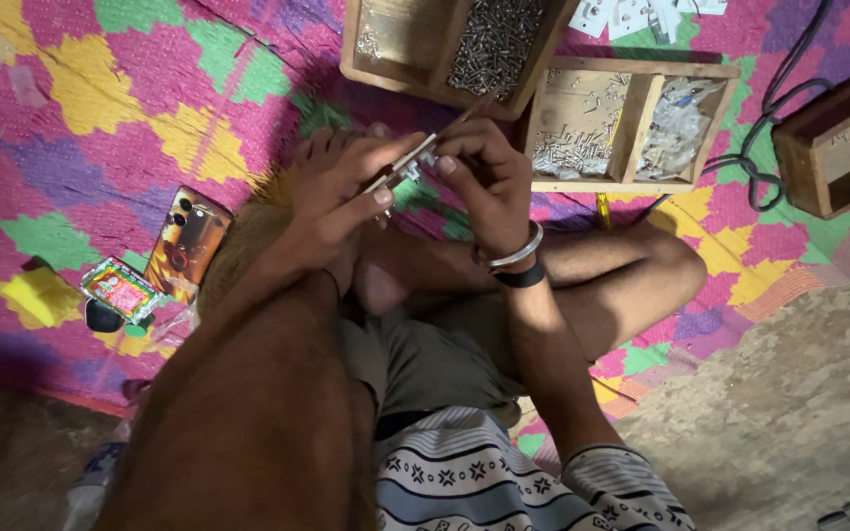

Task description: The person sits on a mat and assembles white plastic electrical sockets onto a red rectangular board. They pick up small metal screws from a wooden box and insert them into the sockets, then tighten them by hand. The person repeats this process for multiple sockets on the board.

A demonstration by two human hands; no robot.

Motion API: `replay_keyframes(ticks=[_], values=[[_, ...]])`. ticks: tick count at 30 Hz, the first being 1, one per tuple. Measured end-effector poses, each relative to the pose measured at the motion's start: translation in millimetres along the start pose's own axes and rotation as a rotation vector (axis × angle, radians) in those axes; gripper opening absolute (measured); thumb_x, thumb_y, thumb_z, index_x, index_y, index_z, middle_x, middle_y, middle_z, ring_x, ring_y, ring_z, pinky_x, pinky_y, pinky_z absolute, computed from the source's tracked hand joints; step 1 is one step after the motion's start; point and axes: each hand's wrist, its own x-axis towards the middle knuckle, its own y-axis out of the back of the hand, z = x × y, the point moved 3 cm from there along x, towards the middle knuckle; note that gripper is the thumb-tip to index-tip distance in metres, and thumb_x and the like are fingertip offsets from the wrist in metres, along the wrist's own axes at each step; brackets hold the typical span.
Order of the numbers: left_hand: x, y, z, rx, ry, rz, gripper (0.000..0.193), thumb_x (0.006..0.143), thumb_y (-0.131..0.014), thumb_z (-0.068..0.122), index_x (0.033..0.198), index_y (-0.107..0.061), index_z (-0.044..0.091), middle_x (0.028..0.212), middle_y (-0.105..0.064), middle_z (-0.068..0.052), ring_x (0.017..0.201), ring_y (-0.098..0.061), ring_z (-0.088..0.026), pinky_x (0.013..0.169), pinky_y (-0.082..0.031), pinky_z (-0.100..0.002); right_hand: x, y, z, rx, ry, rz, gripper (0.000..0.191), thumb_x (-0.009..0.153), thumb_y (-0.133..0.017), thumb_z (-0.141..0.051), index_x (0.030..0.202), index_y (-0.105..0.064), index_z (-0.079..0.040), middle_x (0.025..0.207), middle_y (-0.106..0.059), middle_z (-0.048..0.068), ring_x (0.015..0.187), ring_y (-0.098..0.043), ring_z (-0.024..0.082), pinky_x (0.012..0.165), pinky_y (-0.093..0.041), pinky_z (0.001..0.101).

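Patterned shirt hem [474, 482] and bare forearms nearest, rising toward both hands at centre. Left hand [341, 202] closed around small metal-and-white part [407, 167], thumb pressed on its near end, part jutting rightward from between fingers. Right hand [489, 172] pinched shut on thin screwdriver [464, 118], tip meeting part just beside left fingertips. Metal bangle [514, 256] and dark band on right wrist. Beyond: wooden tray of screws [489, 44], second divided wooden tray [632, 123] to its right. Phone [189, 241] lying well left on bright patterned mat [100, 108]. Black cable [769, 118] curling far right.
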Motion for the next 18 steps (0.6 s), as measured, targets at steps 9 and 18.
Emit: replay_keyframes(ticks=[9,18], values=[[4.3,1.4,12.9,0.096,-0.045,-0.005,0.054,0.1,-0.051,0.019,0.151,-0.047,0.001,0.144,-0.053,-0.013,0.133,-0.047,-0.021,0.115,-0.033,-0.032,3.7,0.8,7.6,-0.01,0.062,-0.022,0.005,0.098,-0.067,0.004,0.103,-0.066,0.004,0.11,-0.065,0.007,0.102,-0.062,0.013,0.094,-0.051,0.0277],[-2.0,1.6,3.7,-0.167,0.212,0.022,0.06,0.102,-0.052,0.024,0.158,-0.047,0.005,0.121,-0.054,-0.008,0.093,-0.057,-0.014,0.083,-0.05,-0.024,-1.4,-15.2,6.3,-0.12,0.168,0.064,0.008,0.102,-0.065,0.003,0.109,-0.061,0.001,0.111,-0.06,0.006,0.101,-0.06,0.014,0.092,-0.05,0.0277]])
